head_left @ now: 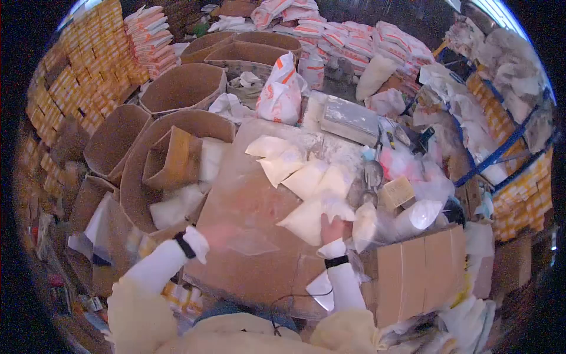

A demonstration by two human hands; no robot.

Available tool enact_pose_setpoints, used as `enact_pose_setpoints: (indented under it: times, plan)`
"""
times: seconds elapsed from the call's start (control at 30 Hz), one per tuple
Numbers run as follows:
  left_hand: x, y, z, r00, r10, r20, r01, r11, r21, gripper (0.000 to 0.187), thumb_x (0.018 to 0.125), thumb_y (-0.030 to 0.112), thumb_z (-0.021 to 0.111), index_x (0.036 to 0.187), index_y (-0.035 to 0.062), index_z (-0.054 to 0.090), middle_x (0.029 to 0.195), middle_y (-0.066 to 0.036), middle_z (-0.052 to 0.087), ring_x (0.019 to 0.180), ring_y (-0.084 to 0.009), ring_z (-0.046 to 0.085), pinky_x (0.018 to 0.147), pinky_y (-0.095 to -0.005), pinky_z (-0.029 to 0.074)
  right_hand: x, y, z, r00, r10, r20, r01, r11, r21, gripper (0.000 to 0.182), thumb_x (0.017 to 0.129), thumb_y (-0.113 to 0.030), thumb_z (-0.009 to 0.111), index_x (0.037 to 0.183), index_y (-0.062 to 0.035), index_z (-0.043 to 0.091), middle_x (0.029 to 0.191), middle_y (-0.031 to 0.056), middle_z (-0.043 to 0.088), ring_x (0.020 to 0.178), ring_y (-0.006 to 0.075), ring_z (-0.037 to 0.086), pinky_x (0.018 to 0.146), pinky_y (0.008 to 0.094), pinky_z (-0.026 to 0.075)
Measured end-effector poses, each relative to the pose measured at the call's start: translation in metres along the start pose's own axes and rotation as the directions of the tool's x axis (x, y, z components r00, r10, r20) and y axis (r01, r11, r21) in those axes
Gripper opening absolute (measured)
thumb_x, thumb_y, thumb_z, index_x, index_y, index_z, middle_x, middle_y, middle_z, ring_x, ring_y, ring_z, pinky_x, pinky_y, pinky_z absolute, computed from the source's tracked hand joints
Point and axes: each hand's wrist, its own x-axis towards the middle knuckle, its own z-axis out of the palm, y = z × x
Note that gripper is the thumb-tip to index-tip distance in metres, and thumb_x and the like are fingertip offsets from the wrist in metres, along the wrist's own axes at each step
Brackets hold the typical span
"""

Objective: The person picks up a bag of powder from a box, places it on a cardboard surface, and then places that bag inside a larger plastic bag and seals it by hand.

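My right hand (333,229) rests with fingers apart on the near end of a plump bag of pale powder (308,220). Several similar filled bags (306,179) lie beyond it in a row on the brown work surface (236,280). My left hand (220,236) is smeared by motion over the left part of the surface, so its fingers cannot be made out. Just right of it lies a flat, clear plastic bag (253,242).
Open cardboard boxes (184,88) stand at the left and back. A metal scale (349,119) sits at the back right, near a white and orange sack (279,97). Metal scoops (372,174) and a small box (396,192) lie right. A cardboard carton (421,271) stands at the near right.
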Motion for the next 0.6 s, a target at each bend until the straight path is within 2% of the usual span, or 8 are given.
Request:
enact_pose_setpoints:
  times: [0.03,0.1,0.13,0.23,0.33,0.43,0.53,0.6]
  plan:
    - [0.003,0.004,-0.007,0.999,0.050,-0.014,-0.050,0.999,-0.019,0.036,0.076,0.010,0.047,0.112,0.0068,0.050,0.099,-0.016,0.057,0.090,-0.0319,0.054,0.080,-0.0383,0.042,-0.002,-0.051,-0.016,0.997,-0.073,-0.026,0.076,0.985,0.155,0.032,0.077,-0.023,0.060,0.079,0.0082,0.053,0.075,0.0230,0.058,0.066,0.0261,0.057,0.062,0.0320,0.044]
    - [0.007,0.005,-0.015,0.987,0.153,-0.044,-0.155,0.987,-0.046,0.035,0.076,0.011,0.048,0.110,0.0062,0.050,0.096,-0.016,0.057,0.087,-0.0310,0.055,0.078,-0.0380,0.042,-0.007,-0.148,-0.052,0.994,-0.070,0.078,0.069,0.998,0.011,0.032,0.076,-0.023,0.061,0.077,0.0074,0.053,0.071,0.0213,0.057,0.058,0.0243,0.054,0.058,0.0310,0.043]
    - [0.024,-0.019,0.002,0.980,0.188,-0.066,-0.193,0.979,-0.068,0.032,0.077,0.013,0.049,0.107,0.0038,0.050,0.094,-0.016,0.057,0.082,-0.0297,0.055,0.073,-0.0373,0.043,-0.011,-0.181,-0.065,0.991,-0.060,0.123,0.068,0.996,-0.063,0.032,0.076,-0.024,0.062,0.076,0.0070,0.053,0.068,0.0205,0.057,0.055,0.0235,0.053,0.056,0.0305,0.043]
    - [0.021,0.016,-0.036,0.986,0.163,0.047,-0.161,0.986,-0.042,0.034,0.078,0.016,0.050,0.109,0.0033,0.049,0.092,-0.013,0.058,0.080,-0.0227,0.055,0.071,-0.0332,0.043,-0.014,-0.234,-0.081,0.942,-0.160,0.296,0.275,0.875,-0.399,0.021,0.078,-0.017,0.060,0.079,0.0039,0.057,0.069,0.0197,0.058,0.055,0.0319,0.055,0.052,0.0324,0.045]
    - [0.000,0.052,-0.076,0.967,0.254,0.007,-0.242,0.928,-0.284,0.047,0.075,0.018,0.055,0.117,0.0029,0.042,0.097,-0.011,0.054,0.085,-0.0176,0.050,0.076,-0.0294,0.041,-0.026,-0.282,-0.082,0.760,-0.629,0.163,0.646,0.757,-0.093,0.020,0.078,-0.016,0.059,0.090,-0.0002,0.058,0.074,0.0187,0.059,0.062,0.0316,0.058,0.052,0.0326,0.044]
    - [-0.010,0.050,-0.098,0.961,0.221,0.167,-0.110,0.859,-0.500,0.053,0.072,0.021,0.059,0.118,0.0027,0.041,0.090,-0.007,0.053,0.081,-0.0129,0.048,0.069,-0.0272,0.042,-0.031,-0.304,-0.083,0.652,-0.716,0.250,0.756,0.641,-0.134,0.022,0.077,-0.011,0.058,0.098,-0.0034,0.057,0.079,0.0187,0.060,0.069,0.0334,0.059,0.054,0.0347,0.045]
    - [-0.030,0.046,-0.100,0.895,0.439,0.081,-0.338,0.785,-0.519,0.060,0.067,0.024,0.066,0.118,0.0027,0.041,0.089,-0.003,0.052,0.080,-0.0117,0.048,0.069,-0.0261,0.043,-0.038,-0.335,-0.089,0.602,-0.757,0.256,0.799,0.566,-0.204,0.023,0.076,-0.010,0.058,0.099,-0.0043,0.057,0.077,0.0172,0.060,0.068,0.0328,0.058,0.056,0.0356,0.046]
    - [-0.045,0.048,-0.100,0.874,0.486,0.020,-0.418,0.770,-0.481,0.061,0.069,0.015,0.066,0.122,0.0022,0.038,0.103,-0.002,0.051,0.091,-0.0107,0.047,0.077,-0.0259,0.041,-0.039,-0.353,-0.089,0.547,-0.804,0.233,0.836,0.511,-0.198,0.023,0.076,-0.009,0.058,0.098,-0.0052,0.058,0.075,0.0157,0.060,0.064,0.0325,0.058,0.054,0.0358,0.045]
